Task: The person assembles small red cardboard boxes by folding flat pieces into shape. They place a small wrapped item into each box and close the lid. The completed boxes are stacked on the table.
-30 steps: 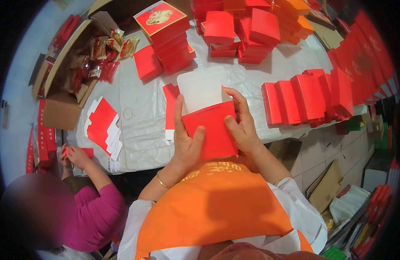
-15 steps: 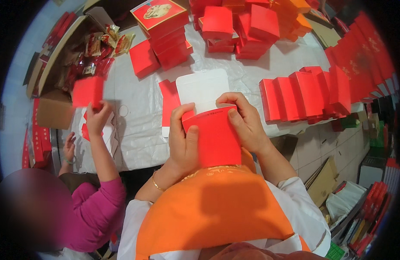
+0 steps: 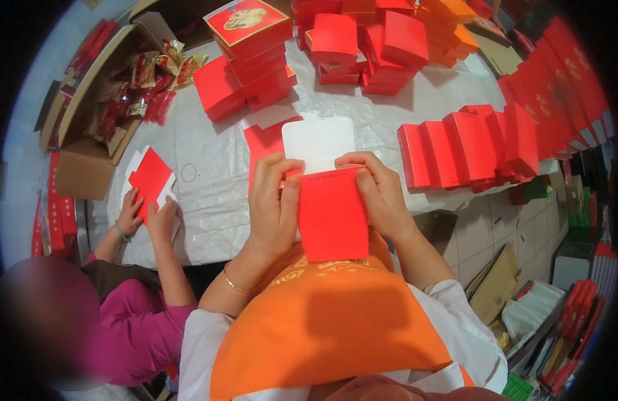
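The left hand [image 3: 272, 207] and right hand [image 3: 384, 200] pinch the upper corners of a red carton [image 3: 334, 217] at frame centre, its white flap [image 3: 319, 142] up (shaping it, by the look from here), and the next move seems to call for squaring edges before tucking.

box [image 3: 334, 217] in front, carton [image 3: 87, 170] left, box row [image 3: 459, 148] right, stacked boxes [image 3: 259, 63] behind.
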### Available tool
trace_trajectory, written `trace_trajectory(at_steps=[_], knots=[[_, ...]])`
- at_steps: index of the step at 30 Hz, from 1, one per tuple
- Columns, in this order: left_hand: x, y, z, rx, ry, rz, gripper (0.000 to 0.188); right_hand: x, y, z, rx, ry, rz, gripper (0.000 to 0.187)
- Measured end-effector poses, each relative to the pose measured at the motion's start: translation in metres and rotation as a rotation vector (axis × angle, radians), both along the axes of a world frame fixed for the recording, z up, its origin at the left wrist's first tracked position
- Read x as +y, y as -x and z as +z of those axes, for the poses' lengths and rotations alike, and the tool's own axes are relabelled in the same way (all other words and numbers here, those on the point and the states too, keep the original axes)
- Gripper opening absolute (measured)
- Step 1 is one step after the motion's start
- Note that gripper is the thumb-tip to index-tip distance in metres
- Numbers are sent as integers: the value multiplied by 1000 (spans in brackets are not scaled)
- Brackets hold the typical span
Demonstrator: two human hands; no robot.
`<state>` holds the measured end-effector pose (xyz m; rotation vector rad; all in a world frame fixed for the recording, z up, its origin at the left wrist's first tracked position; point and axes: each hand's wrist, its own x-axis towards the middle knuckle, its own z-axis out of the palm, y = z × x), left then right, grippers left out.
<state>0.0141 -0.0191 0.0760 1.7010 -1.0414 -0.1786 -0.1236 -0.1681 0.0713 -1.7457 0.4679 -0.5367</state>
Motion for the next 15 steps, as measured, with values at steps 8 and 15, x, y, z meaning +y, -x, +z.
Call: trace_trajectory(at_steps=[8,15], knots=[[-1,8,8,-21,107,-37,33,8,-6,1,-382,-311,-96,55],[-14,-9,2,22,-13,-239,39,-88,7,28,105,25,687,38]])
